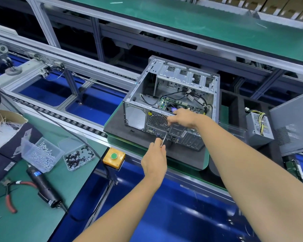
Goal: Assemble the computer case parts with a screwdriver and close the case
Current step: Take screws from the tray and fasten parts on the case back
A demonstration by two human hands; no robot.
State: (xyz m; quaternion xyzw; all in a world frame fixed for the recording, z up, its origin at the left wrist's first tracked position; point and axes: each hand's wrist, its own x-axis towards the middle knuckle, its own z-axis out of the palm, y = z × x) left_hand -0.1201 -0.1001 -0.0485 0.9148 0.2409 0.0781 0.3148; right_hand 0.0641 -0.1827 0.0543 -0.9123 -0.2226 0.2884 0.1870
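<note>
Steel screwdriver (165, 138) in left hand (155, 158), at case (171, 103) rear.

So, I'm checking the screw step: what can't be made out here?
Head view only:
- Screwdriver tip and the screw: hidden beneath the right hand.
- Screwdriver handle: covered by the left hand.
- Rear-panel ports on the computer case: too small.
- Side panel: cut off by the right edge.

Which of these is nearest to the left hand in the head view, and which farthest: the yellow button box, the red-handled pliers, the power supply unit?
From the left hand:
1. Yellow button box, just to its left.
2. Power supply unit, on the right beside the case.
3. Red-handled pliers, far left on the green mat.
</note>
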